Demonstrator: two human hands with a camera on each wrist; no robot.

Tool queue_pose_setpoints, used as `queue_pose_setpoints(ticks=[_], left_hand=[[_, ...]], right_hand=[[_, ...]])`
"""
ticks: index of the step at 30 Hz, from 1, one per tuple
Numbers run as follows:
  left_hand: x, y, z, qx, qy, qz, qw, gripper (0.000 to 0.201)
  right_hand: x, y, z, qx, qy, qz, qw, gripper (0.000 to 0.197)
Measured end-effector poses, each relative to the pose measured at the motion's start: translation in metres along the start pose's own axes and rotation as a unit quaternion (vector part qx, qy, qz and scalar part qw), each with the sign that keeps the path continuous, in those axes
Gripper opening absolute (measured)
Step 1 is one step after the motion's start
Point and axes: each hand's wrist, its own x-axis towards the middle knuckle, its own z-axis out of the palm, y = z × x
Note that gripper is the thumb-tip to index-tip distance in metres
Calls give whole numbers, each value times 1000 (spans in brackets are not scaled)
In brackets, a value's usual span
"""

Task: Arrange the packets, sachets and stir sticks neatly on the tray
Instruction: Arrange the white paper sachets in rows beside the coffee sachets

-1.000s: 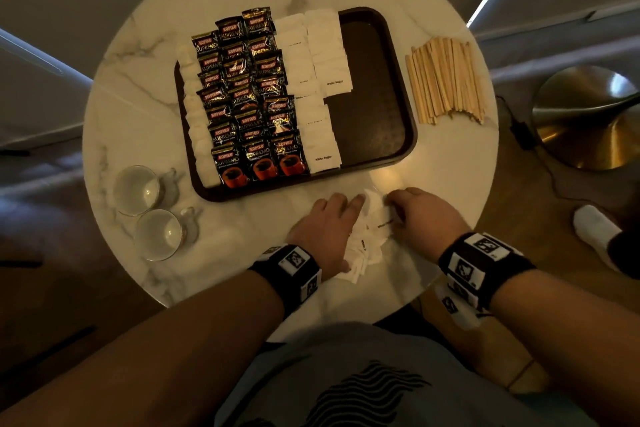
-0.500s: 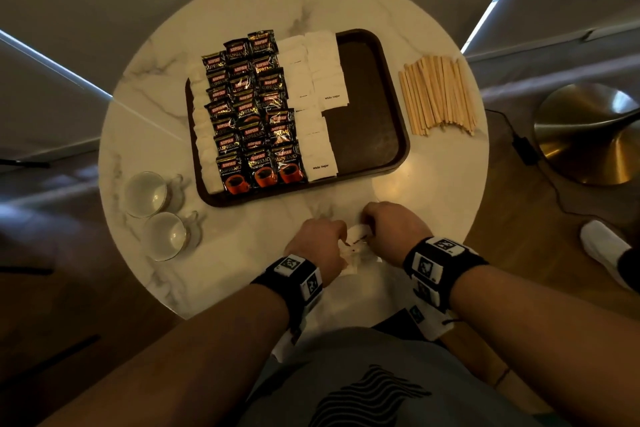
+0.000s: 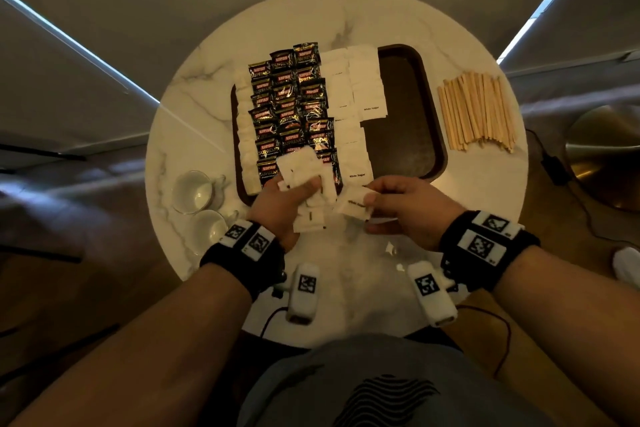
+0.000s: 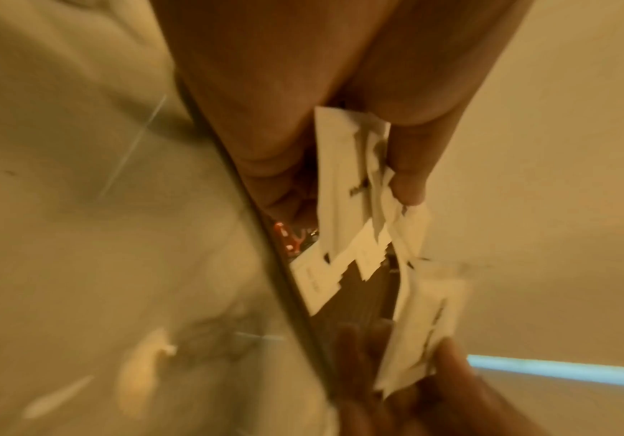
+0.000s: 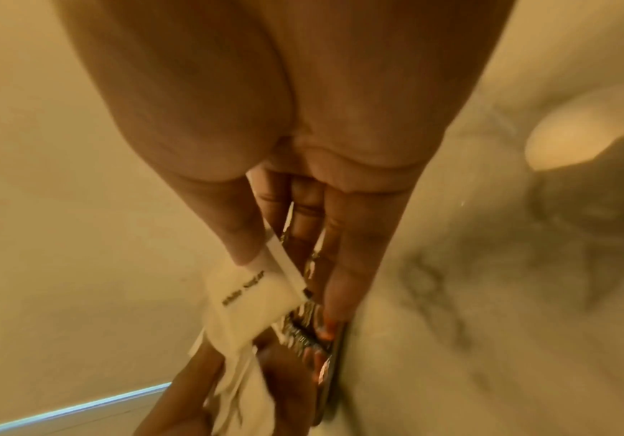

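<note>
My left hand (image 3: 294, 194) grips a fanned bunch of white sugar sachets (image 3: 304, 173), lifted above the near edge of the dark brown tray (image 3: 408, 107). My right hand (image 3: 391, 201) pinches a single white sugar sachet (image 3: 355, 204) between thumb and fingers, just right of the bunch. The left wrist view shows the bunch (image 4: 351, 188) in my fingers; the right wrist view shows the single sachet (image 5: 250, 292). On the tray lie rows of black coffee packets (image 3: 291, 104) and columns of white sachets (image 3: 360, 87). Wooden stir sticks (image 3: 478, 111) lie on the table right of the tray.
The round marble table (image 3: 485, 191) carries two glass cups (image 3: 194, 191) at the left near edge. The tray's right part is bare. A brass lamp base (image 3: 609, 156) and a cable lie on the floor at the right.
Both hands have lifted off the table with the sachets gathered there. The left now holds the bunch fanned upward, and the right has drawn one sachet apart.
</note>
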Motion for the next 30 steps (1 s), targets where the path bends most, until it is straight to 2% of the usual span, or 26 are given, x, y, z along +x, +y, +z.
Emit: queue_pose_setpoints(ticks=[2,4,8,12,16,21,24,30], left_hand=[[4,11,3,-53,-2,11,999,28],[6,19,10,-73,11,31,997,30],[5,25,18,-62,23,64,996,40],[6,25,13,-49,-12,37,998,40],[16,23,8,-75,40,-11,996,30],[27,22,2,-50,36,-40,997,26],[34,20,3,-23,36,-52,998,29],[44,21,10,8,12,-60,998,29]], right_hand=[[-1,-4,21,28,-47,29,998,15],[2,-7,41,60,-66,32,995,12],[13,-13,65,96,0,-11,995,9],[25,-16,67,41,47,-51,997,10],[39,-26,44,-110,133,-96,980,7],[65,-55,-9,-162,271,-123,941,20],[89,-70,-35,-193,304,-135,923,26],[132,-85,-49,-252,336,-108,901,12]])
